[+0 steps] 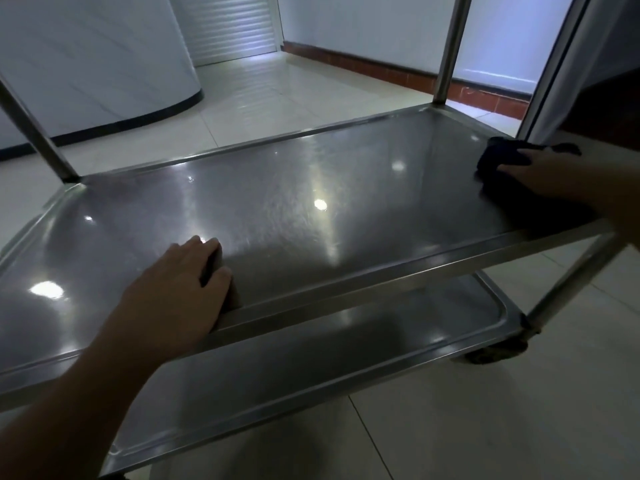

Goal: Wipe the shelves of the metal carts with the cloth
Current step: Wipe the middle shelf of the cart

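The cloth [502,157] is a dark wad lying on the middle shelf [294,202] of the metal cart [346,268], at the shelf's far right corner, close to the right rear post [450,50]. The right hand [543,178] lies on top of it with the fingers curled over the bunched fabric and pressing it against the steel, so this hand has the cloth and the other is well apart from it.

The left hand [180,278] rests on the near rim of the same shelf, left of the shelf's middle, fingers bent over the edge and onto the steel; it holds nothing else and looks to be steadying the cart.

The shelf's long axis runs from the left rear post [38,133] across to the cloth's corner. Nearly all of the unwiped-looking sheet therefore lies to the left of the cloth, between the two hands and beyond. My judgement is that the coming stroke must sweep leftward along that long axis, toward the left hand, which may have to lift off the rim as the cloth arrives.

The lower shelf [311,368] sits directly beneath and shows no cloth on it.
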### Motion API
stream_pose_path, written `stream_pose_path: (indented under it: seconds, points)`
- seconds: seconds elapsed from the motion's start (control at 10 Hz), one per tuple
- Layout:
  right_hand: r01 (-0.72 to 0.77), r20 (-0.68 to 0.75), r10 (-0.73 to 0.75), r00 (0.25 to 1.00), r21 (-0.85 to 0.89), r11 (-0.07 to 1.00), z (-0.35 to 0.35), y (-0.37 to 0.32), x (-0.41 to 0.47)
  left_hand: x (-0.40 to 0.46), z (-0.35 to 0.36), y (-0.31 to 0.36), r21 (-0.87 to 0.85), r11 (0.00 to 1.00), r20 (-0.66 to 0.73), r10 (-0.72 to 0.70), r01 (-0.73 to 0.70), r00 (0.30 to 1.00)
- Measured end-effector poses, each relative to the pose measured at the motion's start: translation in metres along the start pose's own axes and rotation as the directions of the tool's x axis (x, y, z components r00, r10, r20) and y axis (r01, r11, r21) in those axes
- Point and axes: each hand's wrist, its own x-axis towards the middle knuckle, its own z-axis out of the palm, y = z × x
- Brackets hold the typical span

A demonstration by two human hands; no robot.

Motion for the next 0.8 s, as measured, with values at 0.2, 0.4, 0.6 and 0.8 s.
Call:
stream_pose_path:
  seconds: [0.2, 0.4, 0.6, 0.8]
  points:
    - [0.23, 0.043, -0.228, 0.973, -0.052, 0.972, 0.007, -0.035, -0.092, -0.004, 0.002, -0.002, 0.004, 0.998, -0.025, 0.07, -0.07, 0.997]
    - [0.711, -0.062, -0.708, 0.703, 0.024, 0.703, 0.057, -0.187, -0.201, -0.004, 0.003, -0.003, 0.006, 0.998, -0.026, 0.065, -0.065, 0.998]
    - [0.743, -0.374, -0.705, 0.603, -0.059, 0.666, 0.095, -0.226, -0.254, -0.003, -0.002, -0.004, -0.079, 0.994, 0.033, 0.078, -0.075, 0.996]
    - [0.541, -0.571, -0.484, 0.663, -0.081, 0.837, 0.071, -0.101, -0.208, -0.005, 0.001, -0.005, -0.044, 0.997, 0.015, 0.069, -0.068, 0.997]
